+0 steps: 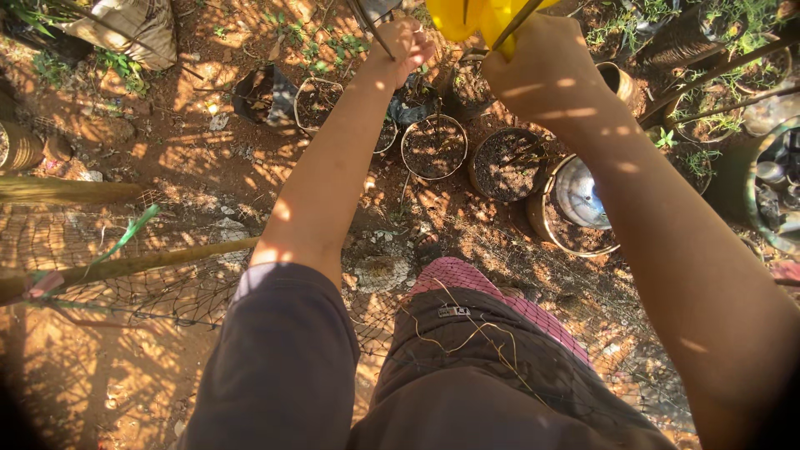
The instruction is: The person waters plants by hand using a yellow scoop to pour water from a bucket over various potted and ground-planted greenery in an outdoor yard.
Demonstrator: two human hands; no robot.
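Both my arms reach up and forward over a garden patch. My left hand (404, 46) is closed around a thin dark stick (367, 25) near the top edge. My right hand (542, 71) grips a yellow plastic object (471, 17) together with another thin stick (517, 21) at the top centre. Only the lower part of the yellow object shows; the rest is cut off by the frame. Below the hands stand several soil-filled pots (433, 146).
Red earth ground with dappled sun. A bamboo pole (125, 267) and dark netting (108, 292) lie at left. A pot with a metal bowl (579, 196) sits at right, more potted plants (717, 117) beyond. My foot in a sandal (427, 247) is below.
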